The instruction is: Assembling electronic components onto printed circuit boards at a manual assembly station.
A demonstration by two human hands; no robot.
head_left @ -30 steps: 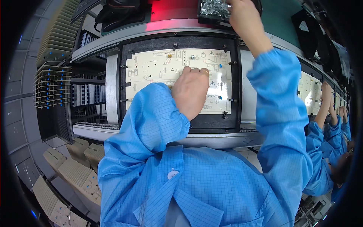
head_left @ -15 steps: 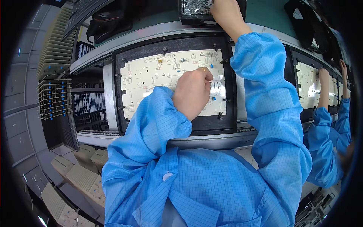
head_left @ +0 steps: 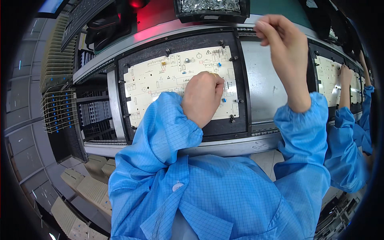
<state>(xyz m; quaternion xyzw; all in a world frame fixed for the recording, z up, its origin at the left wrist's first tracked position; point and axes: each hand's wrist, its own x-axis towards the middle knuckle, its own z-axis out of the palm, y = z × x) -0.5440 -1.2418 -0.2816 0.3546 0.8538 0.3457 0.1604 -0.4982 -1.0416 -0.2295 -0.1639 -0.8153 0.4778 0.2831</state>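
A cream circuit board with small blue and yellow components lies in a black carrier frame. Over the board's right half, my left hand is closed, fingertips turned down and mostly hidden. What it pinches, if anything, does not show. My right hand is raised to the right of the frame, above the bare metal of the conveyor. Its thumb and forefinger meet in a pinch; anything between them is too small to make out. Beyond the board stands a black bin of shiny small metallic parts.
At the right, another person's hand is over a second circuit board. Racks of upright boards stand at the left, with more stacked boards below. A metal rail runs along the near side. Red light falls beside a black device.
My right hand has left the bin and come back toward me and to the right. My left hand stays over the board. The board and carrier have shifted slightly; a red glow has appeared.
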